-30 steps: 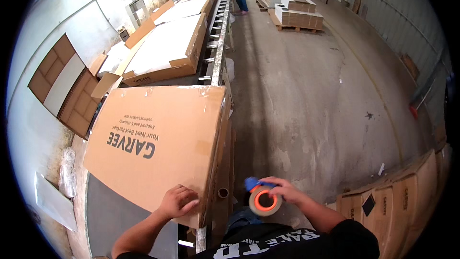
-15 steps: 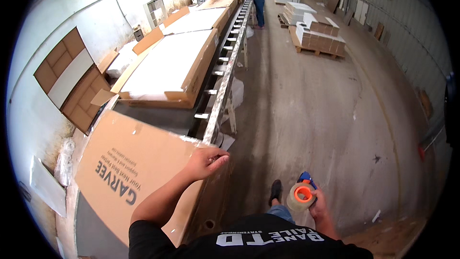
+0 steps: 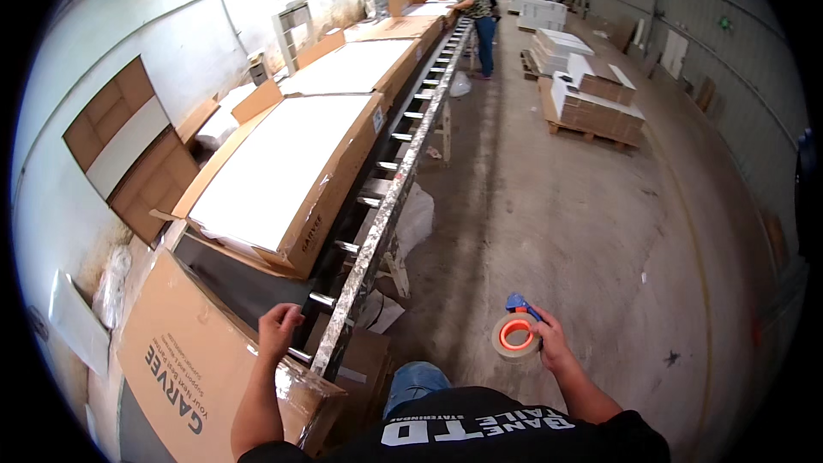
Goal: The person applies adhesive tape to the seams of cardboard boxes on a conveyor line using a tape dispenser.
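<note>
My right hand (image 3: 554, 339) is closed round the blue handle of a tape dispenser (image 3: 502, 345), which carries a wide roll of tape on an orange hub. It is held out over the floor, right of my body. Loosely curled, my left hand (image 3: 279, 331) hovers by the far right edge of a closed brown carton (image 3: 176, 351), with nothing visible in its fingers. Shiny clear tape covers that carton's right end. Beyond it on the line lies an open carton (image 3: 313, 227) with a white panel inside.
A roller conveyor with a worn metal rail (image 3: 381, 206) runs away from me, bearing more open cartons. Another person (image 3: 482, 26) stands beside it far ahead. Stacked cartons sit on a pallet (image 3: 591, 133) to the right. Cardboard sheets (image 3: 129, 133) lean on the left wall.
The open carton has come nearer along the conveyor. My left hand has moved left and down, and the closed carton has shifted and turned. The tape dispenser has moved slightly left and up.
</note>
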The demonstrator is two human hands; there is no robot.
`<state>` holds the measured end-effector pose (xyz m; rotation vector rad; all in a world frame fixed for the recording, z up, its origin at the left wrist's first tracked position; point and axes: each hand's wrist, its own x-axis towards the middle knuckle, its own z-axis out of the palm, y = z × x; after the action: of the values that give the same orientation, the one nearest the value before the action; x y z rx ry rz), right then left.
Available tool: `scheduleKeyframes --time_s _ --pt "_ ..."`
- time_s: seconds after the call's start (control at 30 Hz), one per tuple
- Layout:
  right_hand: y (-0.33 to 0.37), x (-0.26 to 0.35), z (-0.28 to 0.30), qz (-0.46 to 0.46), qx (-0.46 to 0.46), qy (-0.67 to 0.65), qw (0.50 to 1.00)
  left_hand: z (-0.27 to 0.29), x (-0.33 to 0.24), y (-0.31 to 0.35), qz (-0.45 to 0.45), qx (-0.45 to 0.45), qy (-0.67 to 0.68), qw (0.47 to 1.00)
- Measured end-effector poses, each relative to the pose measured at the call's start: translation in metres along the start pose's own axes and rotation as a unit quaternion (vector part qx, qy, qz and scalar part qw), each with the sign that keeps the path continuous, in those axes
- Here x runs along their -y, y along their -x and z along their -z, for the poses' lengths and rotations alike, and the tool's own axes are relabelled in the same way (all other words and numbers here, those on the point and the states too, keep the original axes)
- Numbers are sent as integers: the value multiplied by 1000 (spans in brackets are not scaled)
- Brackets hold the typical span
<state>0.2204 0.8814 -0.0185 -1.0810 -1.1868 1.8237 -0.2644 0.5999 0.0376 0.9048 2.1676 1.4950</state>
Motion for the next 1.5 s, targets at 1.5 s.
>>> scheduleKeyframes --time_s 1.5 --pt "-552 47 -589 -9 311 53 949 528 254 -433 247 -256 -636 685"
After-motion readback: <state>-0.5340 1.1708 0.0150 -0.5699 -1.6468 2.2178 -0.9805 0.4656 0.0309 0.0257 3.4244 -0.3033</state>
